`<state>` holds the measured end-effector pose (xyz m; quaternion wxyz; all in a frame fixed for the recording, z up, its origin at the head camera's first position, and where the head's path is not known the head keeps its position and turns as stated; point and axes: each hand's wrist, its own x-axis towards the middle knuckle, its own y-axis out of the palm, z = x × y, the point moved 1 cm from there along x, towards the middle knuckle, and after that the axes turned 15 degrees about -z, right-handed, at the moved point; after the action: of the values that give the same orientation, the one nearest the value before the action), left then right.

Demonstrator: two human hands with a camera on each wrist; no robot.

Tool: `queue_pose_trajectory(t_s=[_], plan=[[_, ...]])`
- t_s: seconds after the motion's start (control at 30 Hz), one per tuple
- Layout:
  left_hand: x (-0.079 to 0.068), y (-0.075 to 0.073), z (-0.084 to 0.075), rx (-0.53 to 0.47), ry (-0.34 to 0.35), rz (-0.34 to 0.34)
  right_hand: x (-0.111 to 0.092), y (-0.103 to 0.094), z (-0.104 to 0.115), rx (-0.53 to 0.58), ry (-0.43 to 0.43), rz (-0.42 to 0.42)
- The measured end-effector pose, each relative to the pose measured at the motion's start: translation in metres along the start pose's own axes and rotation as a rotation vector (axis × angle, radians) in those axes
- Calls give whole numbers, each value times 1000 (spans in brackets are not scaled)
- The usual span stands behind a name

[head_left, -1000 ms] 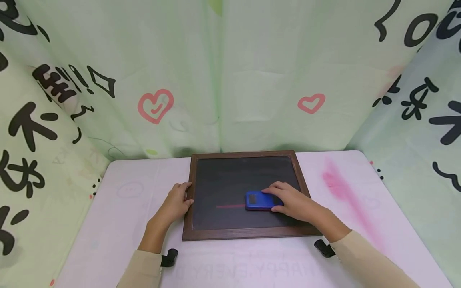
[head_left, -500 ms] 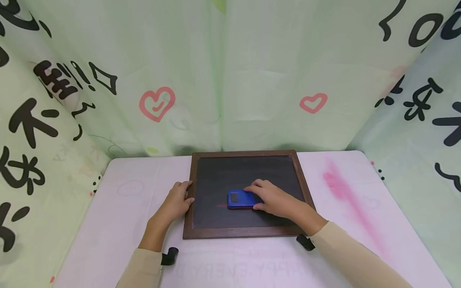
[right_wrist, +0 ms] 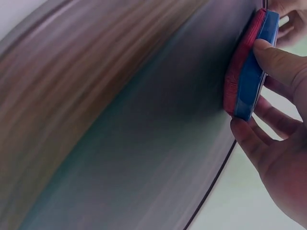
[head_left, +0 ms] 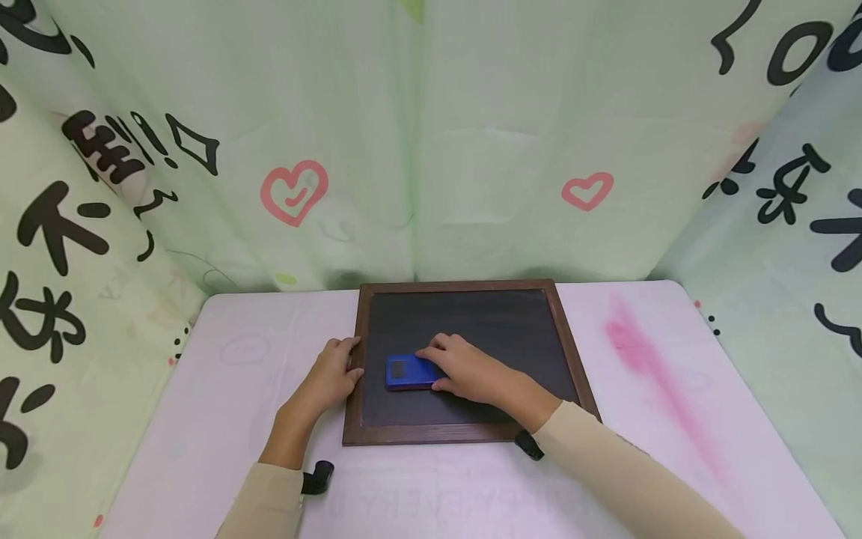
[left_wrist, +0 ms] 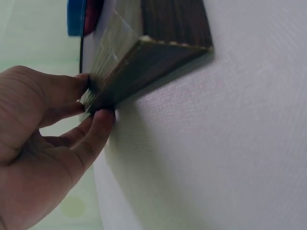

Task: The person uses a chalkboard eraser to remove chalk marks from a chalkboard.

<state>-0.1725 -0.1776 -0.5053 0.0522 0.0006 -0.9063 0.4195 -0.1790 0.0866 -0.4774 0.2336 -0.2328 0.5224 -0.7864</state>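
A small blackboard (head_left: 485, 318) in a brown wooden frame lies on the table. My left hand (head_left: 328, 378) holds its left side, and the left wrist view has thumb and fingers pinching the frame (left_wrist: 175, 21) at its edge. In my right hand (head_left: 474, 372) is a blue board eraser (head_left: 404, 372), gripped by its right end between thumb and fingers. The right wrist view shows the eraser's red felt side (right_wrist: 238, 72) turned to the black surface. It sits on the left half of the board, and no pink line shows around it.
The table (head_left: 673, 374) has a pale cloth with a pink smear (head_left: 640, 352) to the right of the board. A light green curtain (head_left: 485, 150) with hearts and black lettering hangs behind and at both sides. Black wrist cameras (head_left: 318, 477) are on both arms.
My right hand has slid the eraser left across the board. The pink line, visible left of it before, shortened and is now out of sight. My left hand has stayed on the frame.
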Motion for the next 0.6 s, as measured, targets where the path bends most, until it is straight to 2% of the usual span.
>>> queue_pose_trajectory(t_s=[0.3,0.6], plan=[[1,-1,-1,4,-5,-3,15,8,21,-30,-70,-17],[1,1,1,-2,-7,-13,14,10,25,-48,-84,-18]])
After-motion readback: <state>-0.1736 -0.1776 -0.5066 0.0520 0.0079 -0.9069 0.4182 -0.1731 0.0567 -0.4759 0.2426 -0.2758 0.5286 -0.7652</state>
